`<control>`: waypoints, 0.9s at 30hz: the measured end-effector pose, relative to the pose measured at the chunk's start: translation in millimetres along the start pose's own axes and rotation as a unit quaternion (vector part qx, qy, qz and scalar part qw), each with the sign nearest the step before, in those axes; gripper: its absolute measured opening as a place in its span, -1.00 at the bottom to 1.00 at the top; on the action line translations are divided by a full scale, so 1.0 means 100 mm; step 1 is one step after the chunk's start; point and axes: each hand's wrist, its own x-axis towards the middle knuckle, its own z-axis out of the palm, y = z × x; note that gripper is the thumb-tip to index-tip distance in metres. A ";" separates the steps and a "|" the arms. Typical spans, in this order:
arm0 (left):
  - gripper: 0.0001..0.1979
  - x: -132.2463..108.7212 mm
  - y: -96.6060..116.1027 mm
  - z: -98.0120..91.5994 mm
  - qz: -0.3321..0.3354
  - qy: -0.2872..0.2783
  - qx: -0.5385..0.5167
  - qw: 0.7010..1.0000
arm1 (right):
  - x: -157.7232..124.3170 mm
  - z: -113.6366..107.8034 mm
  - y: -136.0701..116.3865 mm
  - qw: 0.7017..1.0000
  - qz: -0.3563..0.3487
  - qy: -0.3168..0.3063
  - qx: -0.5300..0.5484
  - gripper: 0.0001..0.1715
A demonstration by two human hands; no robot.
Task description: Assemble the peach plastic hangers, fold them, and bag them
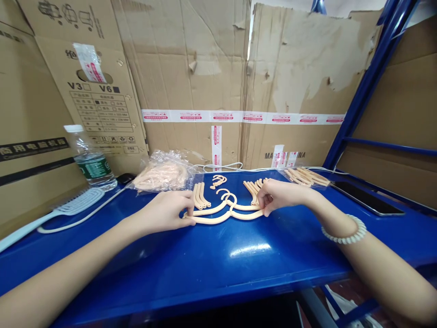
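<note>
Two peach-coloured clothes hangers lie one in front of the other, and their hooks overlap. The nearer clothes hanger has its left end pinched between the thumb and fingers of my left hand. At the other side, my right hand is closed around its right end, close to the rear hanger's tip too. Behind my left fingers sits a row of loose curved hanger arms. More hanger arms lie beside my right fingers, partly covered by them. Loose hanger hooks form a small group between the rows.
At the left are a plastic bag of peach parts, a water bottle, a white hairbrush and a cable. A second bag and a phone lie right. Cardboard walls the back of the blue table.
</note>
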 end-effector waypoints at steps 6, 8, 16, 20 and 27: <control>-0.82 0.00 0.04 0.00 -0.011 -0.002 0.027 1.000 | 0.00 0.02 -0.04 0.999 0.017 -0.006 -0.030 -0.62; -0.80 -0.01 0.04 -0.01 -0.016 0.000 0.036 0.999 | 0.00 0.03 -0.05 0.999 0.019 0.004 -0.043 -0.68; -0.79 -0.01 0.06 0.00 -0.019 0.008 0.025 0.999 | 0.01 0.03 -0.10 0.996 0.035 0.008 -0.085 -0.75; -0.78 0.01 0.05 0.01 -0.021 -0.010 0.032 0.999 | -0.02 0.01 -0.10 0.995 0.035 0.031 -0.088 -0.69; -0.81 0.00 0.04 0.02 -0.010 -0.015 0.037 0.999 | -0.02 -0.01 -0.07 0.995 0.047 0.024 -0.090 -0.63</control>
